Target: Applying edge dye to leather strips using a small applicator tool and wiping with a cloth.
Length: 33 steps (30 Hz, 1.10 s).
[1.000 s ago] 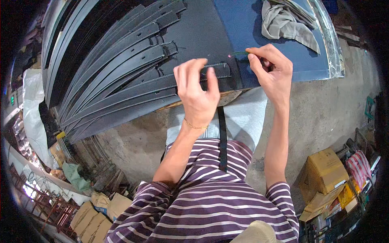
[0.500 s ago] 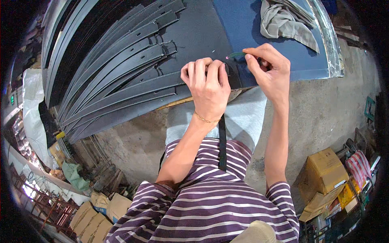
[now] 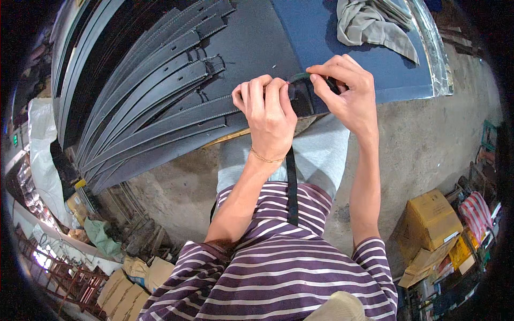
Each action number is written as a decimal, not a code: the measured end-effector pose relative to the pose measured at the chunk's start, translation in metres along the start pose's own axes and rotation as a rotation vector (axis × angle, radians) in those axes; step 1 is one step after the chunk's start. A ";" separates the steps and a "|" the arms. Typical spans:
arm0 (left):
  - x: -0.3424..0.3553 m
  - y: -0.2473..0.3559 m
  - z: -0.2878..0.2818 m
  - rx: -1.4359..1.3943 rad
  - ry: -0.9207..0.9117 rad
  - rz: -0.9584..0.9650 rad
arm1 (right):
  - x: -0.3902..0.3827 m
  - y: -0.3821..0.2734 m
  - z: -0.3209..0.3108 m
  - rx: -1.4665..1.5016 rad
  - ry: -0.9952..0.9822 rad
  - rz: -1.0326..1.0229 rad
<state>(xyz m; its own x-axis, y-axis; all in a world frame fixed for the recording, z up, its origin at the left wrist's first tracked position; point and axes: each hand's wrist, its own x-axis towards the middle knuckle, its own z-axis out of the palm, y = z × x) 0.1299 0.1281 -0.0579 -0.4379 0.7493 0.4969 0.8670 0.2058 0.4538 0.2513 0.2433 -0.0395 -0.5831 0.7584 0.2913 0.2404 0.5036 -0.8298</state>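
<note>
My left hand [image 3: 265, 115] is closed at the end of a dark stitched strap [image 3: 198, 113] that lies along the near side of the table. Its fingers are curled down, so the strap's very end is hidden. My right hand [image 3: 348, 93] pinches a slim green tool [image 3: 301, 76] with a small pinkish tip. That tip points left and sits right beside my left fingers; whether it touches the strap I cannot tell. Several more dark stitched straps [image 3: 176, 80] with holes near their ends fan out to the left.
A crumpled grey cloth [image 3: 369, 24] lies on the blue part of the tabletop [image 3: 399, 80]. Below the table's edge is a concrete floor [image 3: 412, 144]. Cardboard boxes [image 3: 431, 222] stand at the lower right, more cartons [image 3: 123, 291] at the lower left.
My right hand has moved a little left with the green tool, bringing its tip up to my left fingers. My left hand has shifted slightly left and stays closed.
</note>
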 end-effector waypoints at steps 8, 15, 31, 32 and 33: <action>0.003 -0.002 -0.009 -0.153 0.050 -0.125 | -0.003 -0.003 -0.001 0.108 0.066 0.125; 0.114 -0.012 0.011 -0.189 0.212 0.230 | -0.011 0.025 -0.008 0.637 0.541 0.038; 0.078 -0.048 -0.044 -0.019 -0.107 0.053 | -0.013 0.043 -0.019 1.532 0.633 -0.020; 0.056 -0.038 -0.047 -0.036 -0.315 0.070 | -0.010 0.044 -0.019 1.535 0.626 -0.027; 0.027 -0.032 -0.028 0.060 -0.288 0.331 | -0.008 0.042 -0.020 1.559 0.601 -0.035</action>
<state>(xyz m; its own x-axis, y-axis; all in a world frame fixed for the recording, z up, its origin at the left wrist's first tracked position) 0.0838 0.1240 -0.0389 -0.0571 0.9241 0.3780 0.9655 -0.0452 0.2564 0.2817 0.2667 -0.0676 -0.1216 0.9825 0.1412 -0.9312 -0.0637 -0.3590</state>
